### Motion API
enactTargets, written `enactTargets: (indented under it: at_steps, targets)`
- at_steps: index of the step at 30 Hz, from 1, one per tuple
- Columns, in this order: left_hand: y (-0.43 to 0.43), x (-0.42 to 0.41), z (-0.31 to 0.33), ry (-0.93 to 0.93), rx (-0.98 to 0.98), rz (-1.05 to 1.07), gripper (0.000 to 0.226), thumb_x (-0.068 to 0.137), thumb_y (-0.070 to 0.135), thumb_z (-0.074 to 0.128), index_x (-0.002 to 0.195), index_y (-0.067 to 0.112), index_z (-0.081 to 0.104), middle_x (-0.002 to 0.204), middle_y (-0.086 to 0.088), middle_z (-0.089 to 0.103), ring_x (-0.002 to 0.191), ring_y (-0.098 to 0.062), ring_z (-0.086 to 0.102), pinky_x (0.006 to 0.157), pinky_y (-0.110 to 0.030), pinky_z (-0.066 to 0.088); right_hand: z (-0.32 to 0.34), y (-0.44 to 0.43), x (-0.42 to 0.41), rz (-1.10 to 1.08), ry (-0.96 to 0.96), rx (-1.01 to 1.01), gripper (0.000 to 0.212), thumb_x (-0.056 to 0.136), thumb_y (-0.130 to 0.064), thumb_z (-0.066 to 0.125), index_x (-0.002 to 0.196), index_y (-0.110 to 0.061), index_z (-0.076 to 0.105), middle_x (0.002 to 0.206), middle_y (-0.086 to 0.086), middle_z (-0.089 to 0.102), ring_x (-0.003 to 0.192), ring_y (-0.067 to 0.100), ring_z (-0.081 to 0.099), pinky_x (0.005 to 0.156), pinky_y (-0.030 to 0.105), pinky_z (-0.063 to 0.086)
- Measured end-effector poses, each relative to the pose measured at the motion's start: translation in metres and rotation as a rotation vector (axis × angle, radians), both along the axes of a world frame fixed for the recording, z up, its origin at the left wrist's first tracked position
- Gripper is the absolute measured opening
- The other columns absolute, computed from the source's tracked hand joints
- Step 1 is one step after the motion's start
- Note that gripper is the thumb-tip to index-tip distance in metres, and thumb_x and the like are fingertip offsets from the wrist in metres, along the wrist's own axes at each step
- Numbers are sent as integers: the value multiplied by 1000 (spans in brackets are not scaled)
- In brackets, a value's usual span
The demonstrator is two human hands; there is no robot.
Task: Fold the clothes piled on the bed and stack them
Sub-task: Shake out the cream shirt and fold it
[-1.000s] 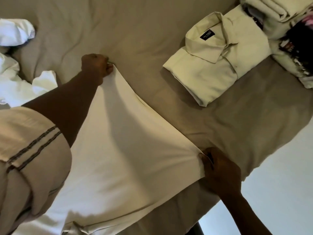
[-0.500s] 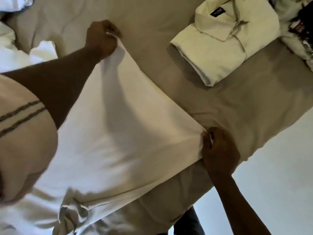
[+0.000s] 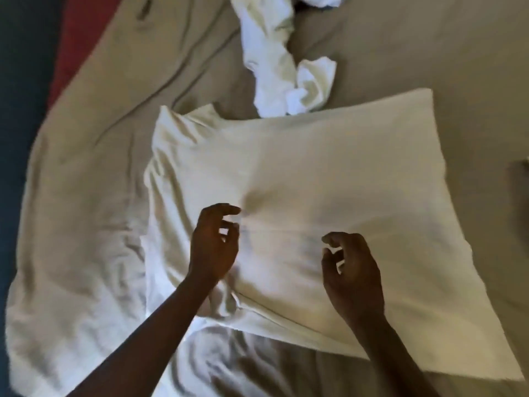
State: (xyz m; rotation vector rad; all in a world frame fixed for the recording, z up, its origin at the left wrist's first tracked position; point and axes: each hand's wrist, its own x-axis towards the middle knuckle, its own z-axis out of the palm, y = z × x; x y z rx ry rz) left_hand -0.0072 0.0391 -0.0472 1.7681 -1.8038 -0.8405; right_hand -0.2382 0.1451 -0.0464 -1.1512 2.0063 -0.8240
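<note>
Bed (image 3: 400, 53): covered in taupe fabric, smooth on the right and drawn into long creases and rumpled ridges on the left, where it catches more light and looks paler.

Nearest item: two bare forearms entering from the bottom edge, angled inward over the bed.

Left hand (image 3: 213, 245): over the left-centre of the white garment, fingers loosely curled and spread, thumb apart from the forefinger; grip relaxed, holding nothing.

Right hand (image 3: 352, 270): beside it, a little nearer, fingers likewise loosely hooked; grip slack, holding nothing. Whether either hand touches the cloth cannot be told.

White garment (image 3: 329, 167): soft knit, cream-white, laid flat across the middle of the bed as a broad, roughly rectangular panel. Its right and far edges are straight. The left side is bunched into folds, with more loose white cloth trailing toward the bottom edge under the left forearm. A small pucker sits just beyond the left fingertips.

Crumpled white clothing (image 3: 274, 61): twisted, unfolded heap beyond the garment, touching its far edge.

Far left: red strip (image 3: 80, 38), then a dark blue area (image 3: 17, 110), both beside the bed.
</note>
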Motion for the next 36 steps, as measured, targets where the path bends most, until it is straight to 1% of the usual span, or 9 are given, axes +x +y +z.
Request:
enactTargets:
  at_steps: [3,8,12,16,18,24,29,32,36]
  targets:
    - [-45,48,-6,-162,-35,263,31,93,12,70,121,24,67,122,-2,61,83,-4,68,77,-14,50,-3,-56,27,169,-40,27,22,95,-16,64,108,-34,63,102,-17,59,79,0,63,76,33,55]
    - [-123,105,-10,-166,171,935,40,88,37,64,126,25,59,136,-7,57,130,-30,51,107,-47,39,-8,-158,83,365,-1,0,20,91,-15,63,101,-33,64,101,-12,61,79,5,62,82,32,52]
    - [-164,143,-24,-6,415,820,81,62,79,65,128,31,61,124,0,68,119,-28,63,105,-44,49,-9,-244,125,398,57,-93,20,90,-13,64,105,-26,67,106,-3,63,91,12,63,83,26,46]
    - [-177,155,-28,-103,459,518,37,91,60,65,89,23,65,85,4,65,91,-26,64,77,-32,48,-10,-328,159,420,206,-210,21,90,-14,63,110,-18,69,114,8,64,109,28,62,94,38,49]
    - [-178,168,-32,-153,399,466,37,101,57,51,97,21,59,87,-1,63,86,-27,58,76,-34,44,-12,-364,181,544,365,-236,26,92,-21,63,118,-16,65,122,10,61,118,33,56,98,42,44]
    - [-171,201,-54,282,431,463,35,91,53,73,92,20,59,93,2,62,81,-15,58,68,-29,47,-35,-422,228,975,747,54,55,94,-50,62,139,-21,50,140,9,53,133,34,44,105,47,36]
    - [-182,212,-45,-112,282,577,42,82,59,78,98,24,62,83,5,63,79,-20,61,65,-28,45,-43,-440,225,414,133,-261,28,81,-39,67,105,-28,57,105,0,66,102,26,64,89,41,51]
    - [-171,201,-49,-442,137,530,43,87,55,70,117,27,57,114,-5,59,108,-34,57,87,-45,45,-40,-438,209,283,238,-181,51,82,-57,64,124,-28,55,120,1,61,115,26,60,98,44,48]
    - [-193,164,-45,-339,-135,477,40,89,41,69,123,25,58,126,-3,57,115,-30,54,92,-47,42,-48,-430,164,389,457,110,52,85,-61,63,114,-18,64,118,10,68,116,33,62,95,42,50]
